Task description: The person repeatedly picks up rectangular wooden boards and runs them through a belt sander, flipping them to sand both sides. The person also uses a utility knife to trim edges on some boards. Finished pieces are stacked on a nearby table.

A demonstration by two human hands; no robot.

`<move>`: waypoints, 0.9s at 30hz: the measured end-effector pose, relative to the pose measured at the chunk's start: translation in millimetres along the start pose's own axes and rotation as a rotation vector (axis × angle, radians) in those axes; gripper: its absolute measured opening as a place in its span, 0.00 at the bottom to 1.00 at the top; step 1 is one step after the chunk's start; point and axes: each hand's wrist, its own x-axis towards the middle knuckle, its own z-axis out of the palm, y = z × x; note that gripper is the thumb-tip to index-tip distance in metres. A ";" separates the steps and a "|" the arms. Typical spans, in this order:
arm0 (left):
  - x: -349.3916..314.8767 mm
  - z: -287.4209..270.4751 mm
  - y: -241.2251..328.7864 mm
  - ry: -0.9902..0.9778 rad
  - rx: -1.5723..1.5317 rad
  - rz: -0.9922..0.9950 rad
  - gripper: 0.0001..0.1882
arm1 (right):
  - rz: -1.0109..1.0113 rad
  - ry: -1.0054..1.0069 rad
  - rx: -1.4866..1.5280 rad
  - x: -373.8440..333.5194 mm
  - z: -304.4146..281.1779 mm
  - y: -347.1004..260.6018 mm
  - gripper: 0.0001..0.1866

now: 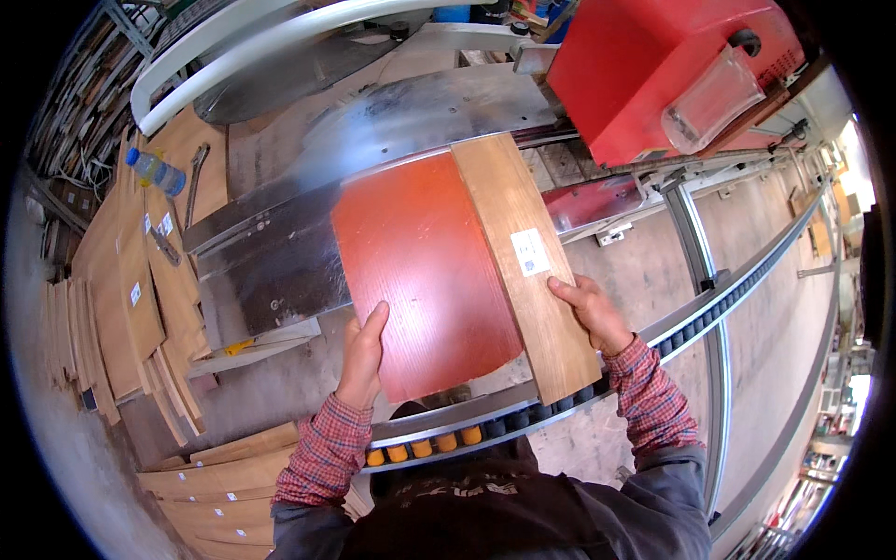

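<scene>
Fingers of the left hand clamp the red panel, of the right hand the wooden board: seemingly a steadying step; any move needs level support.

left fingers mostly hidden beneath red panel

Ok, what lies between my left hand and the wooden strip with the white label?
The red panel lies between your left hand and the wooden strip, as the head view shows.
</scene>
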 end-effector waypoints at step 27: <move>9.5 85.5 -18.9 0.133 0.050 -0.077 0.15 | 0.060 -0.058 0.066 8.9 -90.1 -12.0 0.23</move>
